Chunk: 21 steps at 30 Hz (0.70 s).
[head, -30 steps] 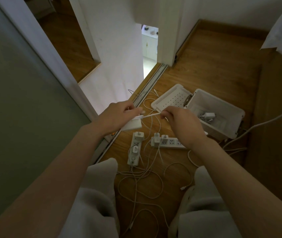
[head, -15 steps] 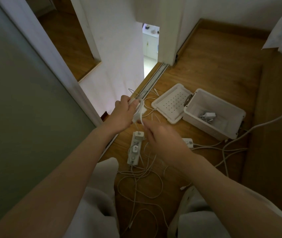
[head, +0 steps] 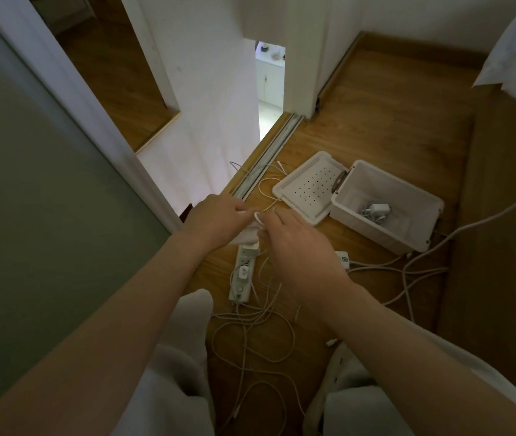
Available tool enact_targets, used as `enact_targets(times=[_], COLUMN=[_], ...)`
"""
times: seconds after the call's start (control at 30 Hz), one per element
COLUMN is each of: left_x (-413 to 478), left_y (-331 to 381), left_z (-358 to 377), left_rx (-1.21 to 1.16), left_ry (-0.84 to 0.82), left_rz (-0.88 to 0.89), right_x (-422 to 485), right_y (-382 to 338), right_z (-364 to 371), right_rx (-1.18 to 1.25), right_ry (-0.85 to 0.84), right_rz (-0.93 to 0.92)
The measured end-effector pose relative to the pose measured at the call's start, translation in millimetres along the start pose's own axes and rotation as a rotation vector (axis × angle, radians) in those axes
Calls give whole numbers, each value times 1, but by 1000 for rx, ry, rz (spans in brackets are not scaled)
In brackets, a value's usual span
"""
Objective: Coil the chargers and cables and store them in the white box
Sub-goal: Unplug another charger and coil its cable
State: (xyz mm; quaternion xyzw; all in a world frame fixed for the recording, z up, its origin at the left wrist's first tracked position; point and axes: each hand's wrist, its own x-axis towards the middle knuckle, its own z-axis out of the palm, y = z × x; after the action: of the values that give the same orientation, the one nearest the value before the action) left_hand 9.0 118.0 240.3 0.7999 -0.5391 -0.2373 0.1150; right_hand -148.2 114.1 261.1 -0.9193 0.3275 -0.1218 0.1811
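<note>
We note the left hand (head: 219,218) gripping the charger (head: 245,236), the right hand (head: 297,247) pinching its cable (head: 259,218) just beside, the white box (head: 376,231) off right; trailing slack below may snag the power strip (head: 242,278).

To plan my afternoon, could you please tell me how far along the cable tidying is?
Done: one charger lies in the white box. In hand: the left hand holds a white adapter while the right hand pinches its cable. Left: loose cables on the floor and plugs in the power strip.
</note>
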Motion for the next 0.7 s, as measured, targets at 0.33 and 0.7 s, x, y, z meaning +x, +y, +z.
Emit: enact_targets(times=[0.33, 0.7], left_x=[-3, -6], left_y=[16, 26], left_z=[16, 16], left_rx=[88, -188], left_ry=[-153, -246], left_rz=[-47, -225], right_x=[8, 9], right_y=[7, 15], right_z=[12, 16], right_rx=[208, 102], right_ry=[-79, -115], right_rz=[168, 143])
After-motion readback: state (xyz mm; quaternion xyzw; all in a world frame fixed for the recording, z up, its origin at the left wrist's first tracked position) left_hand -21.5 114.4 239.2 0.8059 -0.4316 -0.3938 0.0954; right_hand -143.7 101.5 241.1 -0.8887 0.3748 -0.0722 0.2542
